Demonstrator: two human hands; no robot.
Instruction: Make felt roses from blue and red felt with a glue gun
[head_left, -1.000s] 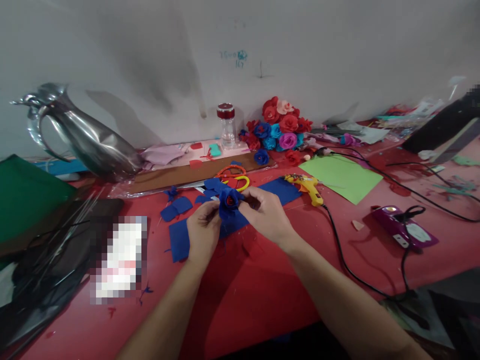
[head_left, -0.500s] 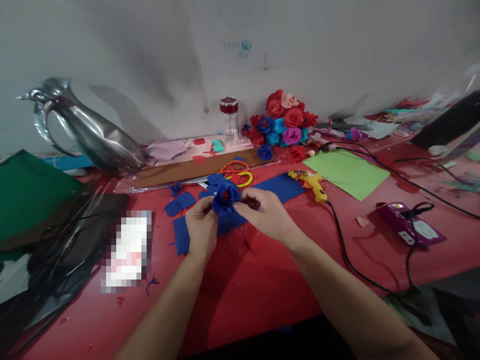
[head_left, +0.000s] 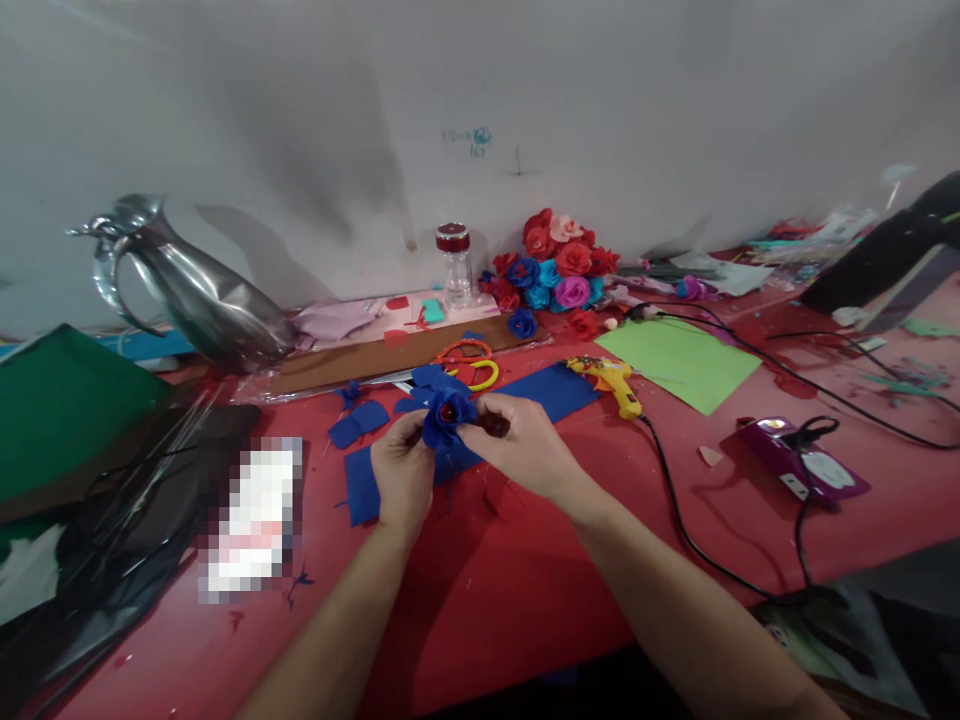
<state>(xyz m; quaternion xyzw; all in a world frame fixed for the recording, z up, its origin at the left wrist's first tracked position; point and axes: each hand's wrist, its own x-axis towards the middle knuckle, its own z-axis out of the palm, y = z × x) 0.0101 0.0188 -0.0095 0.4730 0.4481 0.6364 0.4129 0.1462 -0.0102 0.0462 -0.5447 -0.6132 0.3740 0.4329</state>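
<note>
The left hand (head_left: 403,472) and the right hand (head_left: 525,450) meet over the middle of the red table (head_left: 487,590). Both pinch a blue flower (head_left: 446,415) with a red centre, the left from below and the right from its right side. The flower stands up between the fingertips, just far of the left knuckles. It sits above a blue felt sheet (head_left: 361,485) that lies flat under both hands and runs off to the far right.

Near of the hands, the table is bare red down to its near edge, which passes under the forearms. Just far of the flower lie scissors (head_left: 471,362) with orange and yellow handles, among cut blue scraps. To the right, close to the right hand, lies a yellow glue gun (head_left: 611,382). Its black cable (head_left: 679,510) curves toward the near edge. A green sheet (head_left: 679,362) lies beyond it, and a purple device (head_left: 802,458) further right. On the left a black plastic bag (head_left: 112,530) crowds the table. A metal jug (head_left: 187,295) and a bunch of made flowers (head_left: 559,265) stand by the far wall.
</note>
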